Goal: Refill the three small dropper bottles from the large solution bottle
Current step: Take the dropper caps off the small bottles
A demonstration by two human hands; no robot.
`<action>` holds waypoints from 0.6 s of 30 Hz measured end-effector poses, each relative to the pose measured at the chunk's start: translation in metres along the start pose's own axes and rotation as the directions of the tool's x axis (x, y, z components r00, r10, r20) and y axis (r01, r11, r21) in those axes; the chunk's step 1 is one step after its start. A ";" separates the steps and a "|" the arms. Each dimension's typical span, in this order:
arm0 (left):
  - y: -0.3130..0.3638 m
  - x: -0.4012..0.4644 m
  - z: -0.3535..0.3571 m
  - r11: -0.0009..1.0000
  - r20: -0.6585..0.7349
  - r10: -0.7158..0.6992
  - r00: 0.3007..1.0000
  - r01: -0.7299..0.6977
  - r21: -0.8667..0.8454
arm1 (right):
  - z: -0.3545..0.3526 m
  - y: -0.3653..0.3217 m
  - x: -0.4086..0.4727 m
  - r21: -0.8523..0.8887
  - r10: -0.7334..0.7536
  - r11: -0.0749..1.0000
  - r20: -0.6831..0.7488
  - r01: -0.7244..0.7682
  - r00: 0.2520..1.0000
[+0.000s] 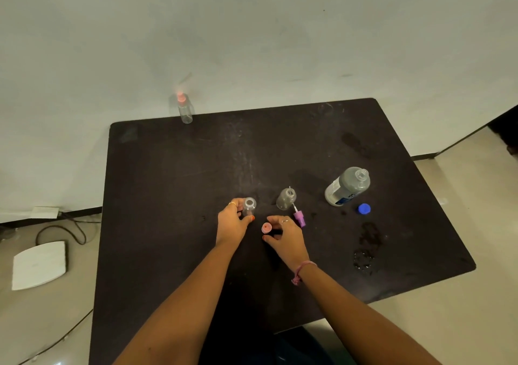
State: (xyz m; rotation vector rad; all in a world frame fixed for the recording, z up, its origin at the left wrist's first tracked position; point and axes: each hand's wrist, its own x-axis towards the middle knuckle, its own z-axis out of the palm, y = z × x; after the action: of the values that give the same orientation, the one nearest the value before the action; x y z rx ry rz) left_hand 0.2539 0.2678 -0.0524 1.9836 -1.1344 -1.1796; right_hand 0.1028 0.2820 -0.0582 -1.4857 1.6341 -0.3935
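Observation:
My left hand (232,221) grips a small clear dropper bottle (249,205) standing uncapped on the dark table (173,185). My right hand (284,235) holds its pink cap (266,228) between thumb and fingers just right of that bottle. A second small clear bottle (286,198) stands open further right, with its purple cap (299,216) lying beside it. The large solution bottle (347,186) stands open at the right, its blue cap (364,209) on the table in front of it. A third small bottle (185,108) with a pink cap stands at the table's far left edge.
Spilled liquid (364,258) wets the table near its right front edge. A white flat object (39,265) and cables (70,233) lie on the floor to the left. A pale wall rises behind the table.

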 end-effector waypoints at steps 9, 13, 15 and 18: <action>-0.002 0.001 0.000 1.000 -0.001 0.002 1.000 -0.002 0.011 | -0.022 -0.010 -0.008 -0.015 -0.114 0.993 -0.060 0.114 0.992; -0.007 0.000 -0.006 1.000 0.023 0.013 1.000 -0.013 0.005 | -0.038 -0.026 -0.004 -0.014 -0.253 0.967 -0.092 0.253 0.963; -0.013 -0.002 -0.016 0.999 0.023 0.042 0.999 -0.043 0.019 | -0.045 -0.037 0.001 -0.008 -0.312 0.950 -0.103 0.313 0.944; -0.022 -0.005 -0.040 0.994 -0.006 0.105 0.994 -0.105 0.024 | -0.051 -0.058 0.014 0.000 -0.393 0.918 -0.124 0.397 0.911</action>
State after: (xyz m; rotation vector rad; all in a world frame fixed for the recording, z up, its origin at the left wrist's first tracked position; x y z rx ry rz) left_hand 0.2965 0.2843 -0.0500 1.9190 -1.2381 -1.1094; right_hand 0.1034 0.2396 0.0080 -1.8060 1.4054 -0.7390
